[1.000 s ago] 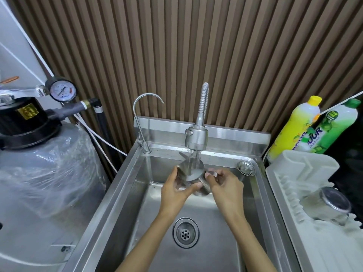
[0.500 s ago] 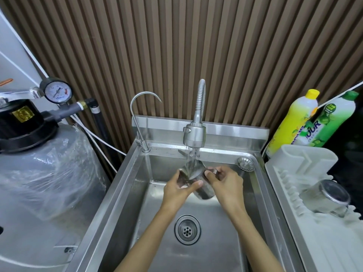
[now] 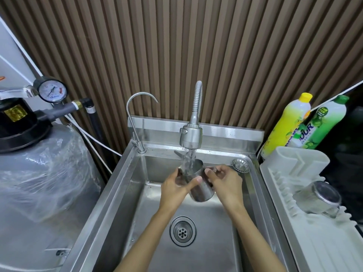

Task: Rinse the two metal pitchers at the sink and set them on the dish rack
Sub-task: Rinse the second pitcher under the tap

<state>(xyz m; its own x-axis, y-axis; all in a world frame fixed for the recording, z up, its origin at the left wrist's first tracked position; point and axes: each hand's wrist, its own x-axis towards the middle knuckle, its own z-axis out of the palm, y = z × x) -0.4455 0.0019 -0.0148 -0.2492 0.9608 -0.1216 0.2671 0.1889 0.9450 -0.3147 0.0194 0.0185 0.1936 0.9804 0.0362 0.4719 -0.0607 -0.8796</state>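
A small metal pitcher [image 3: 200,190] is held tilted over the steel sink [image 3: 121,185], its mouth up under the running spray faucet [image 3: 191,137]. Water streams into it. My left hand [image 3: 174,190] wraps the pitcher's body from the left, thumb across the front. My right hand [image 3: 225,183] grips the handle side on the right. A second metal pitcher [image 3: 317,199] lies on its side on the white dish rack [image 3: 314,242] to the right of the sink, its base toward me.
A thin gooseneck tap [image 3: 137,114] stands at the sink's back left. The drain [image 3: 182,231] sits near the front, an overflow strainer [image 3: 240,164] at back right. Yellow [image 3: 284,124] and green [image 3: 322,122] detergent bottles stand behind the rack. A wrapped tank [image 3: 39,173] with gauge fills the left.
The pitcher has turned from mouth-toward-me to tilted with its mouth under the stream and sits slightly lower. Both hands kept their grip.
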